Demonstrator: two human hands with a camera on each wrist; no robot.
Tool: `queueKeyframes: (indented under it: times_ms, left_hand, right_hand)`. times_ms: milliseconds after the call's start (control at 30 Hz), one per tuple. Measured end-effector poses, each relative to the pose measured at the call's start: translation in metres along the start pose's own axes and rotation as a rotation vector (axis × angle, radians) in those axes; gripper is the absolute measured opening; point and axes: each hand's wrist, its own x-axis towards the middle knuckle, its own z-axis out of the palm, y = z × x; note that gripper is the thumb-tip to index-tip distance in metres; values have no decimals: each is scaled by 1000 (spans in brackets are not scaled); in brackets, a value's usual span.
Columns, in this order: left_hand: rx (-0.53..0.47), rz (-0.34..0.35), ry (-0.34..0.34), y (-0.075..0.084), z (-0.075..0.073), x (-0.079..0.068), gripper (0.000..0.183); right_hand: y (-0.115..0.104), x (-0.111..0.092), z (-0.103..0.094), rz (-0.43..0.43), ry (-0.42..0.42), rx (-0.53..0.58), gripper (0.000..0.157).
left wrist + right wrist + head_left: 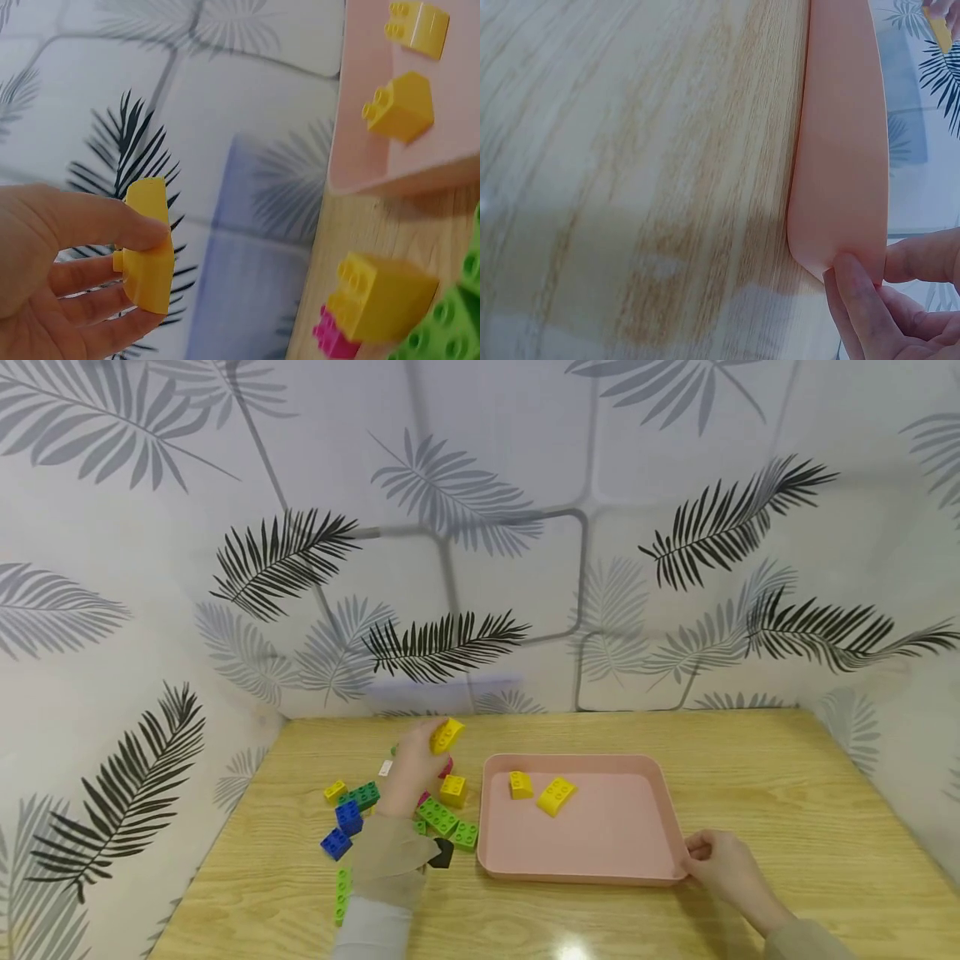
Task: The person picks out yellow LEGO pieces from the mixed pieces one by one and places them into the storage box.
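Note:
My left hand [415,762] pinches a yellow curved building brick [148,247] between thumb and fingers, held up above the loose bricks to the left of the tray. In the head view my right hand [723,870] is at the near right corner of the pink tray [577,867]. Its thumb and fingers pinch the tray's wall there, as the right wrist view shows. Inside the tray, toward its far left, lie a small yellow sloped brick [521,785] and a yellow curved brick [557,796], apart from each other.
Left of the tray lie a yellow brick [453,791], lime green bricks [438,816], blue bricks [336,843], a dark green brick [365,795] and a long lime strip [342,896]. My left forearm covers part of the pile. A leaf-patterned cloth [480,568] stands behind the wooden table [810,777].

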Motion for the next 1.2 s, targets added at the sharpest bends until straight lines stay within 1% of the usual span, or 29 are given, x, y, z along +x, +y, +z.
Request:
queueKeyframes:
  times_ms: [167,233,333,400,467,600,667,800,867,900,967,1133,1200]
  left_hand:
    - [-7,4,-50,14,18,7,53]
    - [17,39,-54,18,25,10,52]
    - [22,62,-69,25,34,12,49]
    - [10,65,-87,30,40,12,47]
    - [-5,56,-113,36,47,12,48]
    - [-5,57,-166,44,63,14,50]
    - [-9,41,-194,48,71,15,51]
    - [-29,-15,-260,57,87,16,51]
    - [-18,-21,-286,61,93,17,52]
    - [-13,-13,-300,64,97,17,52]
    - [12,31,-315,68,103,18,51]
    - [99,169,-336,79,118,20,47]
    - [121,199,-349,84,124,21,47]
  right_hand:
    - [0,1,0,-4,-1,3,19]
    - [-1,0,0,-6,0,4,19]
    - [-1,0,0,-8,2,5,18]
    - [-1,0,0,-9,3,6,18]
    - [-1,0,-1,-12,6,3,17]
    - [0,-1,-1,-16,13,-7,16]
    - [0,-1,-1,-17,17,-9,16]
    - [0,-1,-1,-15,15,-1,17]
    - [0,-1,0,-10,13,6,17]
    - [1,-1,0,-8,12,13,17]
    - [1,-1,0,-5,8,27,17]
    - [1,-2,0,-9,7,40,18]
    - [1,-2,-1,-12,9,36,18]
